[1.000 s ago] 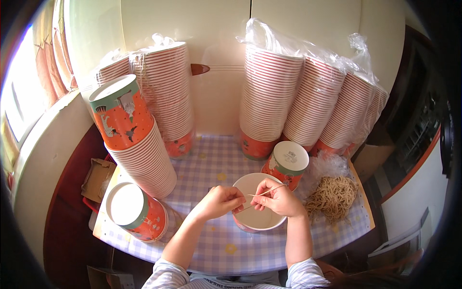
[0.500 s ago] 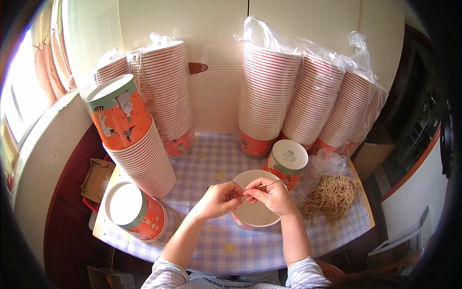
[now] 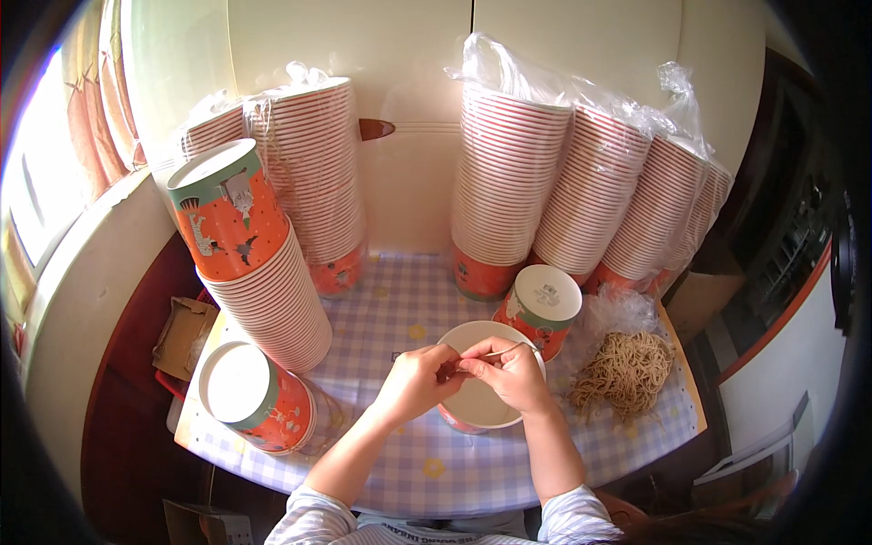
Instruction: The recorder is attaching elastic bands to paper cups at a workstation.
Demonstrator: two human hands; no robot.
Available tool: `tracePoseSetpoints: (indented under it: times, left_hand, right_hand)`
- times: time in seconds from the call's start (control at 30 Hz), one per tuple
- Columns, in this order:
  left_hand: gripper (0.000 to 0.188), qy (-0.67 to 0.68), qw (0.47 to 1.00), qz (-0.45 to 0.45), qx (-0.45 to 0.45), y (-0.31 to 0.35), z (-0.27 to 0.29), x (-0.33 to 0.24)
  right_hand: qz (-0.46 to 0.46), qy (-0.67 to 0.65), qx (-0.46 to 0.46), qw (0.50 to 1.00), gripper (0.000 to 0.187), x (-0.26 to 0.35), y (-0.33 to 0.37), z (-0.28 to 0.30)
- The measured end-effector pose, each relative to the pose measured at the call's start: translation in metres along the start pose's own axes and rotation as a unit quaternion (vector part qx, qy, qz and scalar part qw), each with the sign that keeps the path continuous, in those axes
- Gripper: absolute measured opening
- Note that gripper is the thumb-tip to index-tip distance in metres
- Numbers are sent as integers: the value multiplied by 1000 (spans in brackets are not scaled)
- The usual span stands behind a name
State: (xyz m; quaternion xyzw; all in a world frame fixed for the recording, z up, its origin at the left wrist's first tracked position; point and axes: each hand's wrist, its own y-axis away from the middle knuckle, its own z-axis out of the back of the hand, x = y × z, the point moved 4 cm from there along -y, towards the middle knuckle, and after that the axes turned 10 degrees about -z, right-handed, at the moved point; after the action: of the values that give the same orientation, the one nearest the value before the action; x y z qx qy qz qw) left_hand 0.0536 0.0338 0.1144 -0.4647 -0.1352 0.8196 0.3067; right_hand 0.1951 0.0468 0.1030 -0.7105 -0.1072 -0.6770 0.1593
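Above an open white-lined paper bucket standing upright, my two hands meet fingertip to fingertip. A thin beige cord runs out over the fingers of my right hand, which is closed on it. My left hand is pinched at the same spot, and the cord's other end is hidden between the fingers. Just behind the open bucket, an orange and green bucket rests upside down. To the right lies a tangled heap of beige cords, partly on clear plastic.
Tall bagged stacks of paper buckets rise at the back left and back right. At the left stand an inverted stack and a shorter inverted bucket pile. Checked cloth covers the table. A cardboard box sits beyond its left edge.
My left hand's fingers have curled in closer against the right fingertips. The cord's free part has shifted slightly at my right hand; the buckets stay in place.
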Motion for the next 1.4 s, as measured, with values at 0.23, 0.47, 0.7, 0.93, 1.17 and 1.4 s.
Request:
tracePoseSetpoints:
  times: [0.23,0.47,0.7,0.93,1.17,1.4]
  left_hand:
    - [16,118,990,76,19,2,4,14]
    - [18,248,954,167,40,2,15,37]
    - [11,310,930,174,91,4,18,43]
    - [7,317,930,153,104,7,16,47]
    - [7,311,931,163,99,6,17,47]
    - [6,263,951,131,92,7,17,48]
  right_hand:
    - [15,41,-33,999,12,1,-1,5]
    - [125,203,-44,970,29,12,0,1]
    - [-20,-88,103,991,35,1,0,-12]
    - [81,246,-2,966,10,9,4,-23]
    - [64,345,-26,936,13,8,5,-26]
    - [76,327,-24,942,10,-1,3,-26]
